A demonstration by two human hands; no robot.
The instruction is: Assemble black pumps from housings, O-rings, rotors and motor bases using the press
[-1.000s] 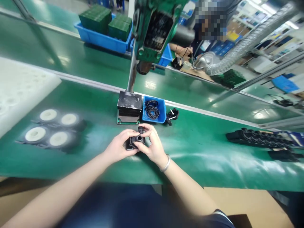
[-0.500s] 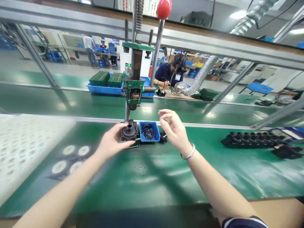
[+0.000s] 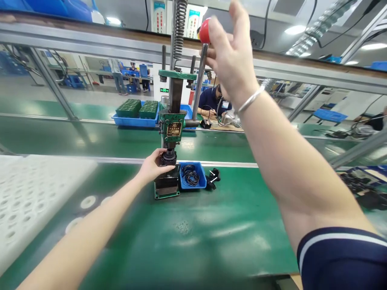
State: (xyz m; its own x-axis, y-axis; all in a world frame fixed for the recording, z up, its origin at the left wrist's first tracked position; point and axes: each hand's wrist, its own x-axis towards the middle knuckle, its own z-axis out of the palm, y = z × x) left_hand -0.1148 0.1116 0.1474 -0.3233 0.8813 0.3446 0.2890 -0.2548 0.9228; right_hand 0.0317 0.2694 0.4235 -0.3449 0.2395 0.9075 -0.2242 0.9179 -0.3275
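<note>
Green bench (image 3: 211, 225) ahead; my left hand (image 3: 152, 167) clamps the black part (image 3: 168, 157) under the press (image 3: 173, 121); right hand (image 3: 231, 52) fingers curl loosely at the red knob (image 3: 204, 33).

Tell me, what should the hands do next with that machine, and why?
Probably close the right hand around the red knob and pull the lever down. The left hand holds the black part on the press base, right under the ram, and the right hand's fingers are open beside the knob, so pressing looks like the next step.
</note>
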